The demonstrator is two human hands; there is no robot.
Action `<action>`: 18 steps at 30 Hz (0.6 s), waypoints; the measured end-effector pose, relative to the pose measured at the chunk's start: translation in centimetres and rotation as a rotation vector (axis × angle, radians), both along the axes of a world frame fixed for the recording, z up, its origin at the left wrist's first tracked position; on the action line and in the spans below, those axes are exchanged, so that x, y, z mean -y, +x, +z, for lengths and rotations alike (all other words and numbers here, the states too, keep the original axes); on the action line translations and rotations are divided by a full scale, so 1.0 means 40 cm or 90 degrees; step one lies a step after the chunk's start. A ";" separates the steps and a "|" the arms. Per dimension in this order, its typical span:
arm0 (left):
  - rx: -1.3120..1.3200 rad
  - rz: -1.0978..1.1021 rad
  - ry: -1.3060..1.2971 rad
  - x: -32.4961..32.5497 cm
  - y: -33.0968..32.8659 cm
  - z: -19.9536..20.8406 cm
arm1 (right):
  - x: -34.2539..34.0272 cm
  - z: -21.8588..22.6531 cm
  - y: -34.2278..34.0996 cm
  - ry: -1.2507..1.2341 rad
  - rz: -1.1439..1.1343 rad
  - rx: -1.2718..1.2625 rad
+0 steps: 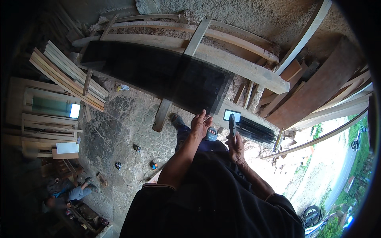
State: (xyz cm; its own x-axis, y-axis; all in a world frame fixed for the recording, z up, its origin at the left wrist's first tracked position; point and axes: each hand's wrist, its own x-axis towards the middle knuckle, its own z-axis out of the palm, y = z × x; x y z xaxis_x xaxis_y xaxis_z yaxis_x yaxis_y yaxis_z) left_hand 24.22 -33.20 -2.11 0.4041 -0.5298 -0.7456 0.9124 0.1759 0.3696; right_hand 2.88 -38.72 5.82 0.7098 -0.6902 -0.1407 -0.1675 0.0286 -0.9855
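Note:
A large dark tinted glass sheet point(158, 75) lies tilted across pale wooden planks in front of me. My left hand point(201, 123) reaches forward and grips its near lower edge, close to the right corner. My right hand point(237, 147) is beside it, slightly lower, closed around a small dark hand tool point(232, 123) that points upward, clear of the sheet. My dark sleeves and torso fill the lower middle of the view.
Curved boards and a thick beam point(242, 67) lean on the rough wall behind the sheet. Dark glass strips point(258, 133) are stacked on the right, with a small bright pane point(232, 115) beside them. A window frame point(47, 107) stands left, where another person point(69, 193) sits low. The concrete floor point(127, 131) is cracked.

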 end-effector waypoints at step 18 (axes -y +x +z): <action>0.022 0.042 0.002 0.021 0.000 0.005 | 0.002 -0.064 0.030 0.261 0.029 -0.086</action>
State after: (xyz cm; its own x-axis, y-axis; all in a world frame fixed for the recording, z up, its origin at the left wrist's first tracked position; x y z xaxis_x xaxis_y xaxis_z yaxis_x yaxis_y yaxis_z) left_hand 24.22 -34.03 -1.92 0.4640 -0.4987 -0.7321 0.8854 0.2344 0.4014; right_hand 4.08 -38.79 3.26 0.6948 -0.5264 -0.4901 -0.3042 0.4024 -0.8634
